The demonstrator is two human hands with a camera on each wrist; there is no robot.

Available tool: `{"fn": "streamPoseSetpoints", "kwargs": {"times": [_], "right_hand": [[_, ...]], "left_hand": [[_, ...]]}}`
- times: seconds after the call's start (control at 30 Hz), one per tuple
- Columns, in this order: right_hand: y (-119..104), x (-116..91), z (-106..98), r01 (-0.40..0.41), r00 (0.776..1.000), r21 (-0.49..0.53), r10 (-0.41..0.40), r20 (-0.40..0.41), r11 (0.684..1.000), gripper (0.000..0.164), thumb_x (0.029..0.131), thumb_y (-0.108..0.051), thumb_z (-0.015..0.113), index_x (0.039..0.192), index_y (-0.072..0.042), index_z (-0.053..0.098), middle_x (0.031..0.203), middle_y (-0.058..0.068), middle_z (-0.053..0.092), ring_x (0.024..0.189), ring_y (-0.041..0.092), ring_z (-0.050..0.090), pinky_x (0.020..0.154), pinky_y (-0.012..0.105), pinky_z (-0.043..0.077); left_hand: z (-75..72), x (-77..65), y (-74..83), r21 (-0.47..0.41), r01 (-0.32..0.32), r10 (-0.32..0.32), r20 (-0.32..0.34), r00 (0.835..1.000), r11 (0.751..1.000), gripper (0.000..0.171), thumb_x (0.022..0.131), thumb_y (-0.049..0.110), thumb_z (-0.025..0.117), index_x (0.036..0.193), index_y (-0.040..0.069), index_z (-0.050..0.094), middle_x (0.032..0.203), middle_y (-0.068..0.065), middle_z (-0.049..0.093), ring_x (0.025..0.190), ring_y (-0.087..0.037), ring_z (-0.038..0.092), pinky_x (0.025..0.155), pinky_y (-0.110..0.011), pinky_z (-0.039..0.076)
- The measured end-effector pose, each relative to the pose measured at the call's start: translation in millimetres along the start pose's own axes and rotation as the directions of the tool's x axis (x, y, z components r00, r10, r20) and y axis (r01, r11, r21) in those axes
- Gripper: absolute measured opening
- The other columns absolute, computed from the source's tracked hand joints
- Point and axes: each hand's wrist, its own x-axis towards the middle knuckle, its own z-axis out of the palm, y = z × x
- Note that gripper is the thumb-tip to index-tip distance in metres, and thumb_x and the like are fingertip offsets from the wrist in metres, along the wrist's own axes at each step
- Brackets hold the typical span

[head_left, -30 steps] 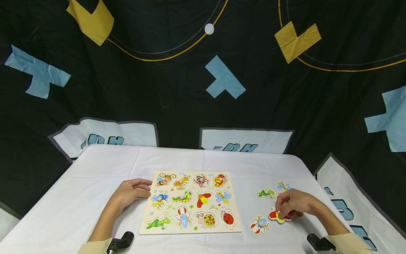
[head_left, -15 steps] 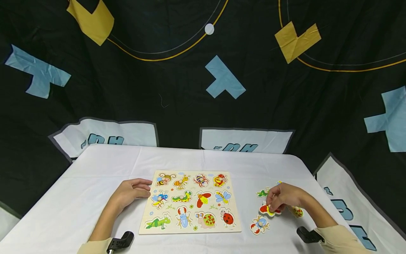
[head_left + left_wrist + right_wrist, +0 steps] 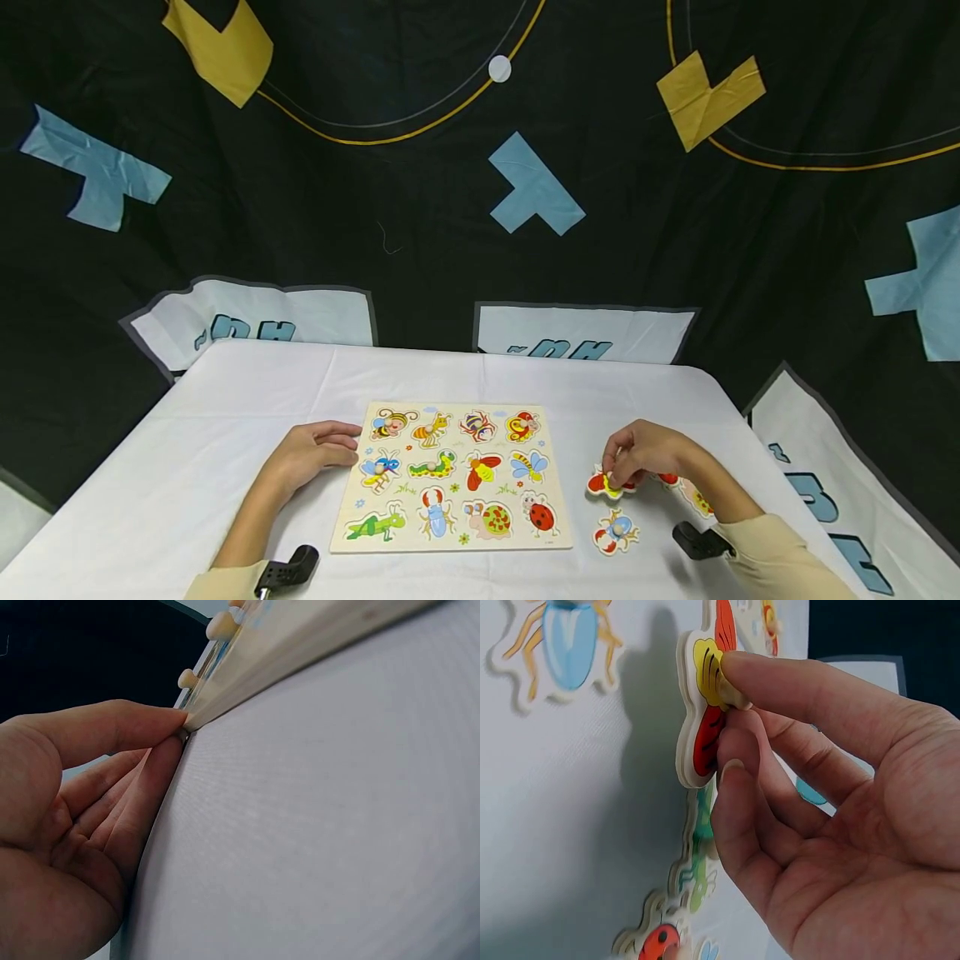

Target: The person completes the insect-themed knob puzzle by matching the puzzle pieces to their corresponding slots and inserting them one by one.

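Observation:
My right hand [image 3: 648,450] pinches the knob of a wooden puzzle piece [image 3: 609,483], a red-winged insect with a yellow body. In the right wrist view this puzzle piece [image 3: 705,712] stands on edge between thumb and fingers, above the white cloth. My left hand [image 3: 311,454] lies beside the puzzle board [image 3: 450,546], its fingertips at the left edge. Close up, the left thumb and finger [image 3: 120,735] meet the board's side [image 3: 300,667] near a corner. Pictures of insects in several rows cover the board, and some spots carry knobs.
A blue beetle piece [image 3: 617,532] lies right of the board. Under and beside my right forearm are a snail piece [image 3: 701,502] and a ladybird piece [image 3: 660,941], with a green piece [image 3: 697,877] near them. A black cloth [image 3: 420,208] hangs behind the table.
My right hand has moved left with the red-winged insect piece, from the loose pieces toward the board. The left hand stays at the board's edge.

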Motion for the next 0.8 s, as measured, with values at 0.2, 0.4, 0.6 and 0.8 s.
{"fn": "streamPoseSetpoints", "kwargs": {"times": [0.2,0.4,0.6,0.8], "right_hand": [[-5.9,7.4,4.8,0.0,1.0,-0.001,0.0,-0.019,1.0,0.018,0.068,-0.01,0.079,0.083,-0.005,0.069,0.07,0.005,0.067,0.06,0.015,0.054,0.059,0.033,0.047],[-10.5,14.6,9.1,0.012,0.999,-0.003,-0.012,-0.038,1.0,0.018,0.068,-0.01,0.079,0.083,-0.006,0.07,0.069,0.004,0.066,0.059,0.014,0.054,0.059,0.032,0.046],[-19.4,22.4,14.3,0.012,0.999,0.02,-0.011,-0.046,1.0,0.018,0.068,-0.008,0.079,0.083,-0.004,0.07,0.07,0.005,0.067,0.059,0.014,0.054,0.058,0.03,0.045],[-30.9,31.2,21.1,0.026,0.998,0.009,-0.025,-0.059,1.0,0.019,0.067,-0.006,0.079,0.083,-0.004,0.07,0.071,0.005,0.067,0.059,0.014,0.053,0.057,0.03,0.042]], "left_hand": [[0.3,0.1,0.0,0.0,0.016,-0.016,0.004,1.0,1.0,0.052,0.07,0.017,0.081,0.119,0.007,0.065,0.096,-0.003,0.071,0.088,-0.013,0.063,0.078,-0.027,0.046],[-0.6,0.8,0.3,0.005,0.013,-0.013,0.001,1.0,1.0,0.052,0.07,0.016,0.081,0.119,0.007,0.065,0.096,-0.003,0.071,0.088,-0.013,0.064,0.077,-0.027,0.046],[-1.3,1.0,-0.1,0.003,0.006,-0.006,0.003,1.0,1.0,0.053,0.07,0.017,0.081,0.119,0.007,0.065,0.096,-0.003,0.071,0.088,-0.013,0.064,0.078,-0.027,0.046],[-0.2,1.1,-1.0,-0.004,0.003,-0.003,0.0,1.0,1.0,0.053,0.07,0.016,0.081,0.119,0.007,0.065,0.096,-0.004,0.071,0.088,-0.013,0.064,0.077,-0.026,0.046]]}}
